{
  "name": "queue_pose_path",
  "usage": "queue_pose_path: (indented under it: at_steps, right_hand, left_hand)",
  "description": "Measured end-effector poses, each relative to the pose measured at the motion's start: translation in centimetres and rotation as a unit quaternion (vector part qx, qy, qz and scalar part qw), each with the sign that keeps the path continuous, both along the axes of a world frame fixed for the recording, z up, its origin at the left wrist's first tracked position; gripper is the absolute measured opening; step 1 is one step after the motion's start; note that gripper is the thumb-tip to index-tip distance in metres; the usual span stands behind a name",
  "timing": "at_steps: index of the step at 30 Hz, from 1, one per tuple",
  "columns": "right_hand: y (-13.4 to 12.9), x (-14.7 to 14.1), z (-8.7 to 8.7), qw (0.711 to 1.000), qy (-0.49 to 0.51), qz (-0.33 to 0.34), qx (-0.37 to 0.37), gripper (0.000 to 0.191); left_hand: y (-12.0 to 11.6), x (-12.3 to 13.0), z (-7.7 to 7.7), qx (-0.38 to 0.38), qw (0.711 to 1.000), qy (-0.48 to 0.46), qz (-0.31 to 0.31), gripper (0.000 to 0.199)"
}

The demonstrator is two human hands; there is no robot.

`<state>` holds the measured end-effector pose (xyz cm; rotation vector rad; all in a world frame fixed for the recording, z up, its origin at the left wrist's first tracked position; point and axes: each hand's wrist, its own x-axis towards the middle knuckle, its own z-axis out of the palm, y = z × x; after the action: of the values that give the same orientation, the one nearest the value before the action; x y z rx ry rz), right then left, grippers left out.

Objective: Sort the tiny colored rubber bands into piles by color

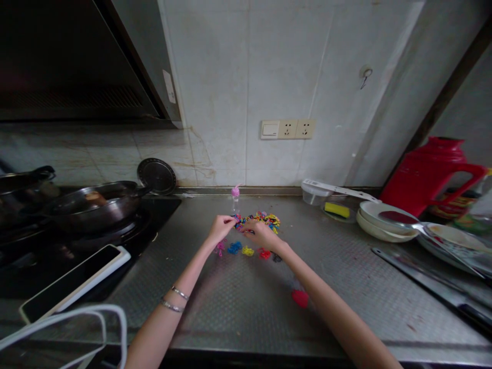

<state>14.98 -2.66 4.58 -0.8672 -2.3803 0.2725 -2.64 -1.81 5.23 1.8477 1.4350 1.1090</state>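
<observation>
A mixed heap of small coloured bands, rubber bands by their look, (272,220) lies on the steel counter below the wall sockets. At its left edge my left hand (221,228) has thumb and fingertips pinched together; what is between them is too small to make out. My right hand (262,234) reaches over the front of the heap, fingers curled down and bunched, their tips partly hidden. Sorted in a row nearer me are a pink pile (220,248), a blue pile (234,248), a yellow pile (248,251), a red pile (265,253) and a black pile (277,258), partly behind my right wrist.
Behind the heap stands a small clear bottle with a pink top (236,192). A red object (300,298) lies beside my right forearm. Left are a pan (96,205) and a white-edged device (73,282); right are bowls (384,225), a knife (426,279) and a red thermos (426,174).
</observation>
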Motion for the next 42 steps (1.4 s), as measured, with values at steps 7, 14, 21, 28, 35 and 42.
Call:
queue_pose_path:
  at_steps: [7, 14, 21, 28, 35, 42]
  right_hand:
    - [3.4, 7.6, 1.4, 0.986, 0.064, -0.151, 0.006, 0.019]
    - [4.8, 12.6, 0.1, 0.972, 0.014, -0.225, -0.063, 0.022]
    - [4.6, 13.5, -1.8, 0.966, 0.004, -0.241, -0.094, 0.025]
    - [4.1, 13.0, -2.6, 0.966, -0.016, -0.233, -0.111, 0.028]
    - [4.2, 12.0, -3.5, 0.971, -0.04, -0.209, -0.111, 0.026]
    - [3.8, 11.0, -3.7, 0.969, -0.058, -0.199, -0.133, 0.025]
  left_hand:
    - [2.7, -1.1, 1.3, -0.01, 0.996, 0.077, -0.053, 0.026]
    - [5.1, -3.3, -0.9, -0.014, 0.965, 0.248, -0.082, 0.022]
    - [4.1, -3.1, -2.9, 0.006, 0.947, 0.32, -0.012, 0.025]
    - [3.2, -1.9, -3.1, 0.021, 0.929, 0.369, 0.016, 0.026]
    - [3.1, -1.7, -3.1, 0.02, 0.918, 0.395, 0.029, 0.021]
    - [2.7, -1.8, -2.7, 0.013, 0.921, 0.388, 0.04, 0.02]
